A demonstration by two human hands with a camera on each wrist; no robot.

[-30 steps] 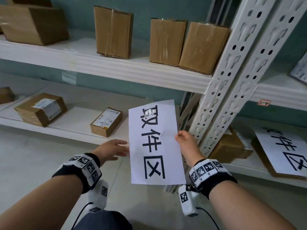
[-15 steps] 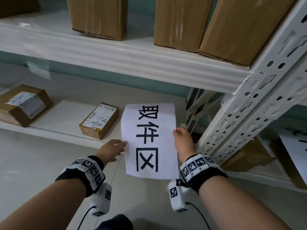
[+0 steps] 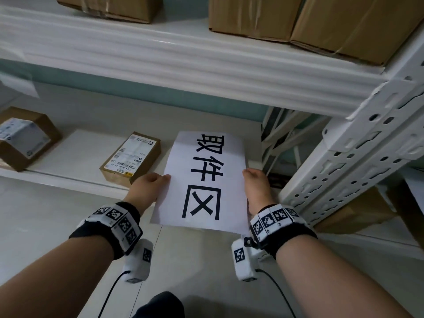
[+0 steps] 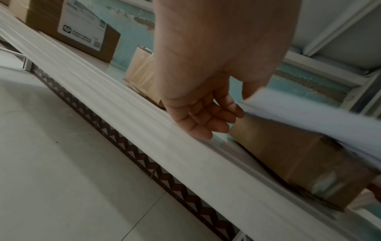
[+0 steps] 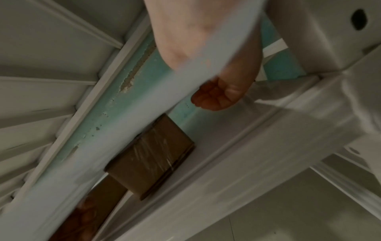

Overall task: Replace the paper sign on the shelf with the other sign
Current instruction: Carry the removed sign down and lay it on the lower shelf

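While both hands hold it by its long edges, the paper sign (image 3: 204,180) with three large black characters hangs in the air before the lower shelf (image 3: 75,157), its top edge over the shelf board. The left hand (image 3: 149,187) grips the left edge, thumb on top and fingers (image 4: 206,117) beneath; the right hand (image 3: 257,187) pinches the right edge likewise. A labelled cardboard parcel (image 3: 130,157) lies on the shelf just left of the sheet.
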